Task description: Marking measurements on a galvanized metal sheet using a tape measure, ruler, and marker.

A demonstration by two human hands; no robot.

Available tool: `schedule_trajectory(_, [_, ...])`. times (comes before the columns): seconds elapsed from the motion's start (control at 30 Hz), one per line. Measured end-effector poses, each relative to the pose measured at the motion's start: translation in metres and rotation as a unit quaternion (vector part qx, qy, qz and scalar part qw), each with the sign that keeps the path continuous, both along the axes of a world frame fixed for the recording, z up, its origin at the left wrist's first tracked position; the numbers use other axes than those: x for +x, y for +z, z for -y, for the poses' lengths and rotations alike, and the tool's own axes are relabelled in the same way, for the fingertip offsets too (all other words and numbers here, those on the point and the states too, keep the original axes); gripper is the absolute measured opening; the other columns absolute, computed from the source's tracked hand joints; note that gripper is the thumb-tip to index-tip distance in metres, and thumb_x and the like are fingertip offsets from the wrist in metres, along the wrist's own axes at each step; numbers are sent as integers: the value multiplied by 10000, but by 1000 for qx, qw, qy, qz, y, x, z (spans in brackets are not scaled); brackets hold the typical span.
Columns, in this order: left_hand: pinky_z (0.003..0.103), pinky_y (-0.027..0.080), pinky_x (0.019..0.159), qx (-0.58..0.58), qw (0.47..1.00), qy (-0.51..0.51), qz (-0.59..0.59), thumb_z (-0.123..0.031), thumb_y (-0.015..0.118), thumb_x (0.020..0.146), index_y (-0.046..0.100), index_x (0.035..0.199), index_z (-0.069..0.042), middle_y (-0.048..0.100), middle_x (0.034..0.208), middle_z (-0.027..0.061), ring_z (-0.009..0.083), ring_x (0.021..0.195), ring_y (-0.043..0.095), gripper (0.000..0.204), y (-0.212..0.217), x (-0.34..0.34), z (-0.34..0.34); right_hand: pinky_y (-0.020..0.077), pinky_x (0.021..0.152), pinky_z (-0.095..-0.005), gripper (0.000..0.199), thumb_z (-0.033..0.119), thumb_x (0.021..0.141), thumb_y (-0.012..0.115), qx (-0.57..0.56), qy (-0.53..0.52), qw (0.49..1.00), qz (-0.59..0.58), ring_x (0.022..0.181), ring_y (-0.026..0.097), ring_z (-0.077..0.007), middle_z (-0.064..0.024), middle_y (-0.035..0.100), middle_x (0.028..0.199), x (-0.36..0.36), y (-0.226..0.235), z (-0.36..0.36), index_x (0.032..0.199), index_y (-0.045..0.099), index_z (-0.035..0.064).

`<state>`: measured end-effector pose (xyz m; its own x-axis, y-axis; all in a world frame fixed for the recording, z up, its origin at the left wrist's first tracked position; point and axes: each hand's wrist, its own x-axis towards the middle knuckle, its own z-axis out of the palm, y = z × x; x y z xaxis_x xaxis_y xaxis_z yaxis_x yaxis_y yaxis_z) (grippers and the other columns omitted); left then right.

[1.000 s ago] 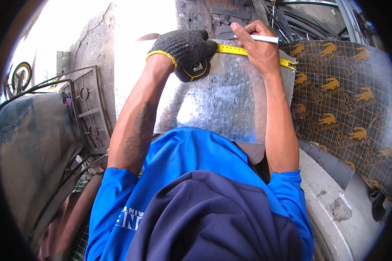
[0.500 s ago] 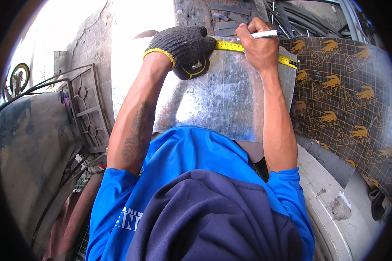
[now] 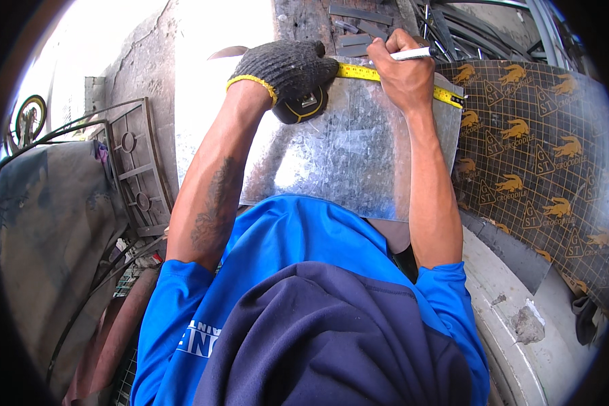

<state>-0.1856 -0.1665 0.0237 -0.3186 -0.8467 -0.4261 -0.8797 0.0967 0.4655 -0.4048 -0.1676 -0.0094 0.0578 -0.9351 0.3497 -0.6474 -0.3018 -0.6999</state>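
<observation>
A sheet of shiny galvanized metal (image 3: pixel 345 149) lies flat in front of me. My left hand (image 3: pixel 284 68), in a black knit glove with a yellow cuff, is closed over a black-and-yellow tape measure (image 3: pixel 301 109) on the sheet's far part. From under its fingertips the yellow tape blade (image 3: pixel 358 72) runs right, to the sheet's right edge. My bare right hand (image 3: pixel 409 81) rests across the blade and grips a white marker (image 3: pixel 414 53) with a dark end pointing right. The marker's writing tip is hidden by the fingers or too small to make out.
Flat grey metal strips (image 3: pixel 360 13) lie beyond the sheet, with metal bars (image 3: pixel 480 40) piled at the far right. A dark mat with a yellow grid (image 3: pixel 534 155) stands to the right. On the left are a metal grille (image 3: pixel 142 169) and a draped cover (image 3: pixel 54 223).
My left hand and the tape measure have shifted very slightly to the right in the picture. The right hand keeps its grip on the marker, nearly still.
</observation>
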Motion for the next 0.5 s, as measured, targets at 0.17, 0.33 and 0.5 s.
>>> schedule_trajectory(0.17, [496,544,938,-30,999,19,5,-515,542,953,702,1243,-96,734,1154,213,392,1066,715,534,-7,0,-3,393,513,-304,364,237,923,719,-3,10,1000,19,576,417,-67,5,482,588,2,-1,-1,705,509,35])
schedule_trajectory(0.33, [479,544,919,-15,1000,11,18,-518,546,971,709,1213,-78,739,1123,219,377,1020,722,528,2,-3,-1,399,516,-305,364,247,927,716,-15,14,1000,15,571,415,-77,-4,491,591,1,-3,-1,714,508,38])
schedule_trajectory(0.5, [503,542,931,-6,1000,1,-5,-501,533,957,706,1226,-94,732,1148,222,391,1060,715,517,2,0,-1,406,518,-313,359,244,926,714,-8,12,1000,14,567,413,-83,-13,494,591,1,-1,-2,720,509,33])
